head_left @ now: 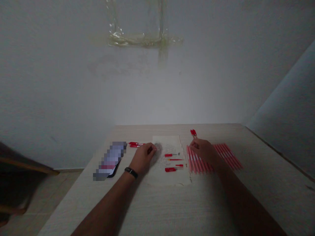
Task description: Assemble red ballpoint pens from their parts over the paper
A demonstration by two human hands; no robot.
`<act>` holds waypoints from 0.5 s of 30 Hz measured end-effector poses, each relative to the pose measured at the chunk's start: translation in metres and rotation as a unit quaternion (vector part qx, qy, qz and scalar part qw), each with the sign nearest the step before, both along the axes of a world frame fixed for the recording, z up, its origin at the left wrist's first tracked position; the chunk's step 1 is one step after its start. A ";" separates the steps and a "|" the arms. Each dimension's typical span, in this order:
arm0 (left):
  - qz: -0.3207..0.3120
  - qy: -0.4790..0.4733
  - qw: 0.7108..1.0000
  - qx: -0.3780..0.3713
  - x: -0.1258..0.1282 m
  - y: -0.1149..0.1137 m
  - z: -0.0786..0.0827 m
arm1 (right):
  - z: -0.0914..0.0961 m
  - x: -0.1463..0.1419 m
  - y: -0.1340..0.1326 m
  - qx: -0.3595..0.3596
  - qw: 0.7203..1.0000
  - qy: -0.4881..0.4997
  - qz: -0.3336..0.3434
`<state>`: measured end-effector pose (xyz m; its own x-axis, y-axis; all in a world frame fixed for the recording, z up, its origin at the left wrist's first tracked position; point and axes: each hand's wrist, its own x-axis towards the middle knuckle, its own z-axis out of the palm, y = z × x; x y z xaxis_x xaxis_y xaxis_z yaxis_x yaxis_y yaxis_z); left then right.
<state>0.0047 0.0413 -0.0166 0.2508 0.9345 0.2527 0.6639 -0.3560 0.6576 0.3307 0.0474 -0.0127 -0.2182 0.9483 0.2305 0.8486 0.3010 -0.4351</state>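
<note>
My left hand (142, 156) is over the left edge of a sheet of paper (159, 177), its thumb and fingers pinched together. Whatever the pinch holds is too small or hidden to make out. Red pens (134, 144) lie just behind that hand. My right hand (203, 150) is closed over a row of pink-barrelled pens (227, 155), covering part of it. Beyond its fingertips show two red pen ends (193, 132); I cannot tell whether the fingers hold them. On the paper lie small red pen parts: a cap with a clip (170, 169), a thin refill (175, 159) and a short red piece (168, 155).
A phone (110, 160), its screen blurred out, lies at the table's left side. The pale wooden table (157, 209) meets a white wall (209, 82) bearing strips of clear tape (137, 41). A dark wooden piece of furniture (17, 173) stands at the left.
</note>
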 end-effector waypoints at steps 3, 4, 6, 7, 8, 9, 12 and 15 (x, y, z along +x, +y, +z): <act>0.021 -0.018 1.000 -0.009 -0.002 0.001 0.001 | 0.000 0.000 0.000 -0.003 1.000 0.005 -0.003; 0.028 -0.019 0.999 -0.013 -0.002 0.001 0.002 | 0.000 0.000 -0.001 -0.001 1.000 0.005 -0.005; 0.042 -0.017 0.999 -0.018 -0.002 0.001 0.004 | 0.000 -0.001 -0.001 0.004 1.000 0.009 -0.011; 0.050 -0.017 0.998 -0.018 -0.002 0.001 0.004 | 0.000 -0.002 -0.001 0.005 1.000 0.013 -0.013; 0.056 -0.019 0.998 -0.017 -0.002 0.001 0.005 | -0.001 -0.002 -0.001 0.008 1.000 0.017 -0.015; 0.061 -0.022 0.998 -0.016 -0.002 0.001 0.005 | -0.001 -0.001 -0.001 0.010 1.000 0.020 -0.017; 0.064 -0.025 0.997 -0.018 -0.002 0.000 0.006 | -0.002 -0.001 0.000 0.007 0.999 0.033 -0.019; 0.052 -0.013 0.998 -0.014 0.000 -0.001 0.005 | -0.004 0.000 0.002 0.003 0.999 0.047 -0.013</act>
